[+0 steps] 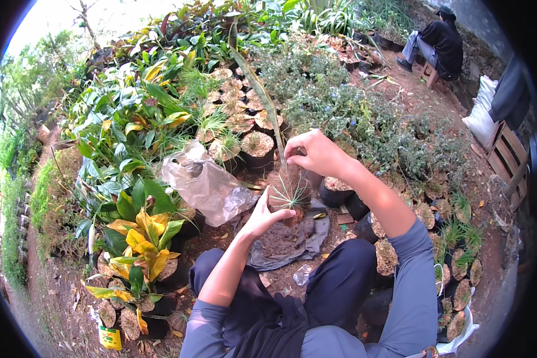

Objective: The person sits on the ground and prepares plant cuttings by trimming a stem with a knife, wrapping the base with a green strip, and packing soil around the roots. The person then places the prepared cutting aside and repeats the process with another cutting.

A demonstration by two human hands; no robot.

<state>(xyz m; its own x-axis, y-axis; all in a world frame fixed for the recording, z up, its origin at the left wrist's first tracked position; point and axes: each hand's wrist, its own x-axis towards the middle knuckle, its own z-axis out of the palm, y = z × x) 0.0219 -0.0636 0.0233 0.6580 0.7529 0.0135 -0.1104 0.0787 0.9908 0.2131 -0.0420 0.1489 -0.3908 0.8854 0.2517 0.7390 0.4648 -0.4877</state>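
A brown fibrous ball, wound with pale green string that crosses in a star on its side, is held up in front of me. My left hand cups its lower left side between thumb and fingers. Over the top of the ball is my right hand, its thumb and index fingertip close together; whether string is pinched there is too small to tell. A long mottled leaf rises from behind or out of the ball's top. Beneath lies a dark plastic sheet bearing loose brown soil.
A crumpled clear plastic bag lies left of the ball. Potted leafy plants crowd the left, black nursery bags stand ahead, and low bushes spread to the right. A person sits on a stool, upper right, near a white sack.
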